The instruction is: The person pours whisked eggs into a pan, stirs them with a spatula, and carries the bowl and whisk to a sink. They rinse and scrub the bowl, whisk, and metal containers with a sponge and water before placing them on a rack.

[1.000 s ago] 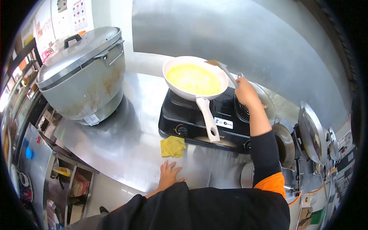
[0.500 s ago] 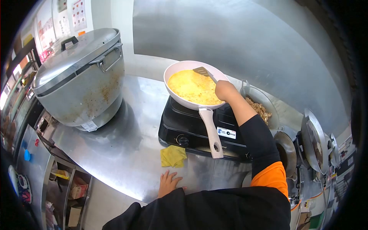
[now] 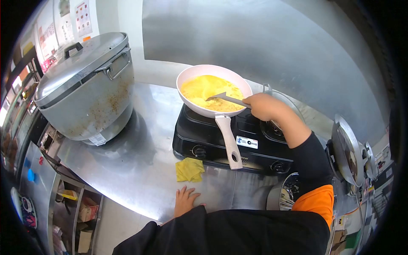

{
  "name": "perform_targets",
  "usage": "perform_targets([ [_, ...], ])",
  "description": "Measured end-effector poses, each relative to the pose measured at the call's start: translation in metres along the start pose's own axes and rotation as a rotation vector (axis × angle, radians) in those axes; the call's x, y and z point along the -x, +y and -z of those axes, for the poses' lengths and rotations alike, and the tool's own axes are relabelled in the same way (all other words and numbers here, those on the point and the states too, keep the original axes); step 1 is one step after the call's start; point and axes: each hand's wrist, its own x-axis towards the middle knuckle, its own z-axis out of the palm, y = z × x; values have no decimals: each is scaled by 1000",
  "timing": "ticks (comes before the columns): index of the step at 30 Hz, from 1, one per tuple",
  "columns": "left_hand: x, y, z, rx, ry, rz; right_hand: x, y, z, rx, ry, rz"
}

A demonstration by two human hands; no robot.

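Observation:
My right hand [image 3: 262, 106] is wrapped round the handle of a grey spatula [image 3: 225, 97]. The spatula's blade dips into yellow beaten egg [image 3: 208, 87] that looks partly set, in a pale pink frying pan [image 3: 186, 73]. The pan rests on the left burner of a black gas stove [image 3: 191, 134], its handle pointing toward me. My left hand [image 3: 185, 199] lies flat on the steel counter with fingers spread, holding nothing. Just beyond those fingertips is a folded yellow-green cloth [image 3: 189, 170].
A large lidded rice cooker [image 3: 91, 100] stands on the counter at left. At right, under my arm, a metal pot [image 3: 276, 195] has a whisk [image 3: 287, 202] in it. Behind my forearm sits a metal bowl [image 3: 289, 98]. More pans [image 3: 346, 148] stand farther right.
My right hand has moved right and slightly toward me, bringing the spatula blade from the pan's far edge to its middle. The egg's surface looks stirred. My left hand has stayed put.

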Motion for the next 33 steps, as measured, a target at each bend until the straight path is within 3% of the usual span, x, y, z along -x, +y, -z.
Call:
perform_targets([
  [5,1,0,2,3,-15,2,26,19,28,-56,33,-57],
  [11,0,-2,0,5,-36,7,60,9,66,59,-129,-203],
  [17,0,2,4,20,-49,27,41,12,15,154,-32,-109],
  [24,1,-2,3,23,-43,16,-1,4,-13,102,15,-233],
  [33,1,-4,2,53,-40,15,-69,-9,-35,82,110,-73],
])
